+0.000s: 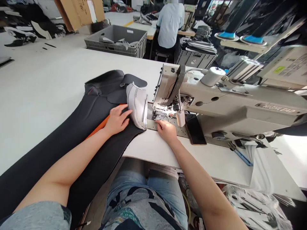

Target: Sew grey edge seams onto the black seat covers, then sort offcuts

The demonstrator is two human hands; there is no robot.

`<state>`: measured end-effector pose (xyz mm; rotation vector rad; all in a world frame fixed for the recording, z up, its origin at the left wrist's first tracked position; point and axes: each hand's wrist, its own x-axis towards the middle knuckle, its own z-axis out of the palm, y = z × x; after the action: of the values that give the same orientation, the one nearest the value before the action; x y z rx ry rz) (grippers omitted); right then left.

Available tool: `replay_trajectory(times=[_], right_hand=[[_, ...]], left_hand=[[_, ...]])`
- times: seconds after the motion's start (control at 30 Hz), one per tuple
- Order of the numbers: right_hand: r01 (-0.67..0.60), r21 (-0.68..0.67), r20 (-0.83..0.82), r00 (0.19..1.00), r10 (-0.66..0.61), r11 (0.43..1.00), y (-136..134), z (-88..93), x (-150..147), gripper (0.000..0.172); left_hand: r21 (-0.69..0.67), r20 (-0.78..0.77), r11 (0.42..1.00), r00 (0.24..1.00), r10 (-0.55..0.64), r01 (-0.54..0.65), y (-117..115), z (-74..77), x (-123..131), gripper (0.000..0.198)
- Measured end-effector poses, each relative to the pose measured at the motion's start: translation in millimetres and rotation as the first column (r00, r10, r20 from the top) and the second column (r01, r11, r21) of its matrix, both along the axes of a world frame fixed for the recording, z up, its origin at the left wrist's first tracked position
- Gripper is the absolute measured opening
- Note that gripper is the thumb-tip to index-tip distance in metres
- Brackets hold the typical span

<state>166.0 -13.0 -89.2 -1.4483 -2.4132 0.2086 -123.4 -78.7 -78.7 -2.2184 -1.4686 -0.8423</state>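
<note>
Pressing flat with fingers spread, the left hand (118, 119) pins black fabric (96, 105), orange edge showing, grey panel (137, 105) at two o'clock. Right hand (167, 130) sits under the sewing machine (240, 108); fingertips hidden, grip unclear

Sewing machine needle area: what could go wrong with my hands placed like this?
The fingertips of your right hand sit right beside the needle area of the sewing machine; a stitch could catch them. The black fabric under your left hand trails over the table edge, so its weight may pull the seam off line.
</note>
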Motion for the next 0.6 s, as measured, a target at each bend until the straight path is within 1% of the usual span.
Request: replay_trajectory(times=[0.03,0.07,0.13,0.2,0.27,0.33,0.43,0.5,0.53,0.57,0.6], right_hand=[[0.000,0.004,-0.005,1.000,0.000,1.000,-1,0.2,0,0.031],[-0.004,0.007,-0.010,1.000,0.004,1.000,-2,0.2,0,0.030],[-0.019,0.014,-0.010,1.000,0.020,1.000,-3,0.2,0,0.030],[-0.036,0.021,0.006,0.999,0.036,0.999,-3,-0.1,0,0.029],[-0.066,0.039,0.025,0.998,0.065,0.997,-2,0.1,1,0.029],[-0.106,0.070,0.041,0.994,0.103,0.992,0,0.9,4,0.030],[-0.167,0.097,0.059,0.985,0.162,0.981,-4,0.2,10,0.033],[-0.225,0.062,0.042,0.974,0.222,0.972,-15,-5.6,13,0.035],[-0.249,0.037,0.004,0.968,0.250,0.968,-22,-10.4,12,0.037],[-0.273,-0.004,-0.055,0.961,0.272,0.962,-29,-15.8,9,0.040],[-0.281,-0.078,-0.140,0.953,0.269,0.956,-37,-20.8,4,0.043]], left_hand=[[-0.074,0.005,0.992,0.995,0.103,-0.102,-14,-1.9,-16,0.038],[-0.161,0.004,0.969,0.982,0.191,-0.188,-30,-3.8,-33,0.042],[-0.297,0.013,0.906,0.948,0.319,-0.301,-65,-7.1,-64,0.045],[-0.350,0.031,0.871,0.924,0.380,-0.346,-96,-9.1,-84,0.039],[-0.350,0.031,0.863,0.917,0.398,-0.363,-118,-9.7,-89,0.032],[-0.346,0.031,0.859,0.911,0.411,-0.376,-127,-9.6,-83,0.030],[-0.342,0.040,0.847,0.894,0.446,-0.407,-128,-8.4,-71,0.029],[-0.311,0.007,0.828,0.870,0.493,-0.467,-128,-3.8,-77,0.034],[-0.296,-0.025,0.797,0.839,0.544,-0.526,-131,1.1,-86,0.039],[-0.301,-0.055,0.734,0.780,0.624,-0.609,-137,8.2,-100,0.046],[-0.348,-0.074,0.631,0.691,0.719,-0.694,-145,17.3,-115,0.054]])
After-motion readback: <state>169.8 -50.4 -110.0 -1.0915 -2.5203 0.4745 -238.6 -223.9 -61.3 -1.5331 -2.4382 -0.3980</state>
